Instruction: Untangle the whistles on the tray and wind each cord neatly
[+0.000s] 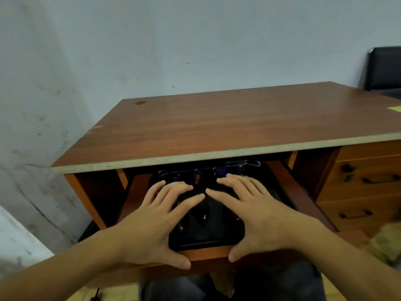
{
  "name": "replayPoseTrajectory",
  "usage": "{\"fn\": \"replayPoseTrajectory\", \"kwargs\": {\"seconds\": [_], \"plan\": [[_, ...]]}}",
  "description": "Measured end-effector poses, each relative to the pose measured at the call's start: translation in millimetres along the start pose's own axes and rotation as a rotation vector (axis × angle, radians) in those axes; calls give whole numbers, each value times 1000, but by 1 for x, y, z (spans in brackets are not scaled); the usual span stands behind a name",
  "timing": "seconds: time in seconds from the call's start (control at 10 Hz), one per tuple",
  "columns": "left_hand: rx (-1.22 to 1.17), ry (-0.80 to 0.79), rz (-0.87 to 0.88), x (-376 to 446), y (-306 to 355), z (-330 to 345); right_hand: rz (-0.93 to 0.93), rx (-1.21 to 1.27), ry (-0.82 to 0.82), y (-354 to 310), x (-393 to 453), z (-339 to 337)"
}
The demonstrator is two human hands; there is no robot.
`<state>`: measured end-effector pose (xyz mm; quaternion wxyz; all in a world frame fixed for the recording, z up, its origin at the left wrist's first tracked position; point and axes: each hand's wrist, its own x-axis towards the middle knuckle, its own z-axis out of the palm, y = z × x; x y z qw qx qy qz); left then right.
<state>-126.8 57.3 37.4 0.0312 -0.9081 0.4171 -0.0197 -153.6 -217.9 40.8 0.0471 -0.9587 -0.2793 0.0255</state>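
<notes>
Head view: your left hand [152,222] and right hand [258,218] lie flat, fingers spread, over the black tray [206,240]; slide it out level.

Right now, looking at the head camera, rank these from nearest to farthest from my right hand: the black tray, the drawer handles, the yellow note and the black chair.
1. Black tray: under the right hand, on the pull-out shelf.
2. Drawer handles: right, on the drawer fronts.
3. Yellow note: desktop's far right edge.
4. Black chair: behind the desk, far right.
</notes>
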Motion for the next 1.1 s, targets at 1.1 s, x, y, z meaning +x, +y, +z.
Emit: {"fn": "replayPoseTrajectory", "kwargs": {"seconds": [1.1], "plan": [[456,309,-165,118,-85,11,188,-247,527,47,134,16]]}}
